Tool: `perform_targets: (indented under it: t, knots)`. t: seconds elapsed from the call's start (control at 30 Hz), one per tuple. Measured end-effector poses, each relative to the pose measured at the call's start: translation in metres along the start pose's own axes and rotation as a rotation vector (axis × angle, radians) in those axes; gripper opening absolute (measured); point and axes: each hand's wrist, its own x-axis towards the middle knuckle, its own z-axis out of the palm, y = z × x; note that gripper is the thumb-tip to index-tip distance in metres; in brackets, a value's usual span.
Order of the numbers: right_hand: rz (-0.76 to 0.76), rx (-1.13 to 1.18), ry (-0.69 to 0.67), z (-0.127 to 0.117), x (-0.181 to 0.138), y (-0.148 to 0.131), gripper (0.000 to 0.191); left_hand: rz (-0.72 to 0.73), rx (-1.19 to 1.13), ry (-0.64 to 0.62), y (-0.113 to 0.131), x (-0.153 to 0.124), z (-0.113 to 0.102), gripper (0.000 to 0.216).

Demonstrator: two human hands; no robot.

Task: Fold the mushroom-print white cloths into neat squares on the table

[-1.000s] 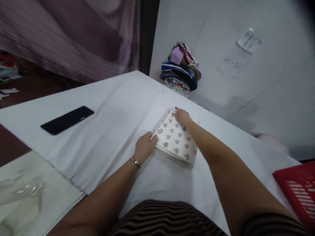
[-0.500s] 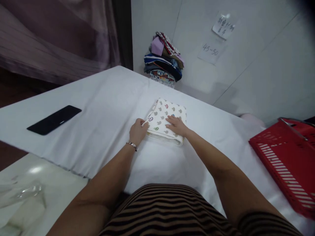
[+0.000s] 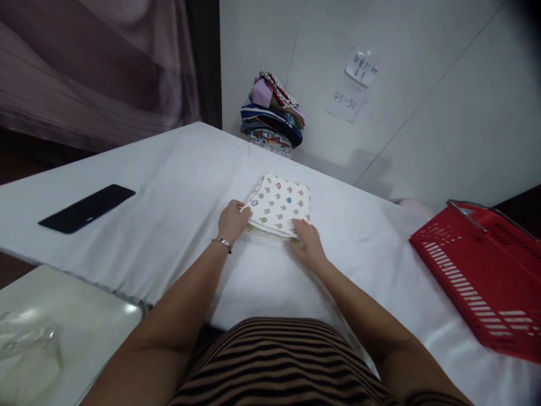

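A folded mushroom-print cloth point(image 3: 282, 202) lies flat near the middle of a white-covered worktop point(image 3: 181, 169), its layered near edge turned toward the person. The left hand point(image 3: 233, 221) has its grip closed in a pinch on the cloth's left corner; the right hand point(image 3: 308, 242) lays its fingers over the near right corner, though from here I cannot tell whether its grip is closed beneath. White fabric, lightly creased, runs on both sides: a black phone point(image 3: 87, 208) lies well to the left, near the worktop's edge, and a red plastic basket point(image 3: 486, 265) sits well to the right. A lower pale surface point(image 3: 101, 304) adjoins the near left edge, bearing clear plastic point(image 3: 34, 338). At the far edge a stack of folded clothes point(image 3: 273, 115) rises before a grey wall point(image 3: 422, 84), where two handwritten paper signs point(image 3: 345, 105) hang, the lower reading "45-50". A mauve curtain point(image 3: 97, 62) drapes beyond the far left edge. The person's striped shirt point(image 3: 296, 361) borders the near side.
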Motion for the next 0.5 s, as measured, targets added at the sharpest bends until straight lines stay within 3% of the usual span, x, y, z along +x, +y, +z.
perform_targets:
  t: [0.27,0.5]
  knots:
    - [0.063,-0.149,0.017,0.002,0.020,-0.019,0.055,-0.064,-0.238,-0.042,0.022,0.018,0.000,0.025]
    - [0.049,-0.166,0.023,0.003,0.018,-0.015,0.047,-0.112,-0.450,-0.088,0.044,0.018,-0.001,0.021]
